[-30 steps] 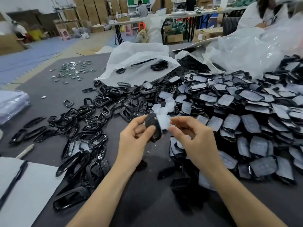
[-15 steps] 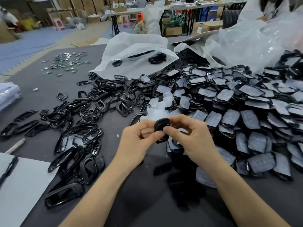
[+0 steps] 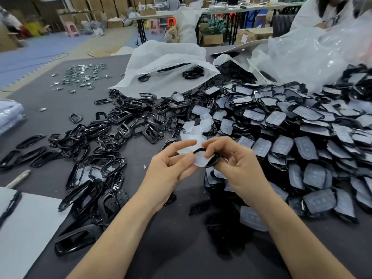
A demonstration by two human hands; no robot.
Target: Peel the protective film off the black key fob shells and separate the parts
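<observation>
Pinching a pale flap of protective film (image 3: 201, 161) between thumb and forefinger, the left hand (image 3: 169, 170) had drawn it up off the black key fob shell (image 3: 213, 160). The right hand (image 3: 241, 170) gripped that shell by its rim with curled fingers, just above the dark table (image 3: 181, 248). Half a second before, both sets of fingertips had been pressed close round the shell and only its black end showed; now film stood off it and the hands had eased apart.

By my reading the peel was under way but not finished. The flap looked attached at the shell's right end, so one more pull was needed before the parts could be split.

Whether a second layer lay under the left forefinger I could not tell, because loose scraps (image 3: 196, 128) just beyond the shell overlapped it. The right fingers hid the shell's far face. Left of the shell lay bare black frames (image 3: 112, 137). Right of the shell, the heap of filmed shells (image 3: 302, 148) ran off the picture's edge. Farther beyond the shell, a white bag (image 3: 167, 65) veiled its contents. The small shiny pieces (image 3: 80, 77), far off to the shell's left, were too small to name.
</observation>
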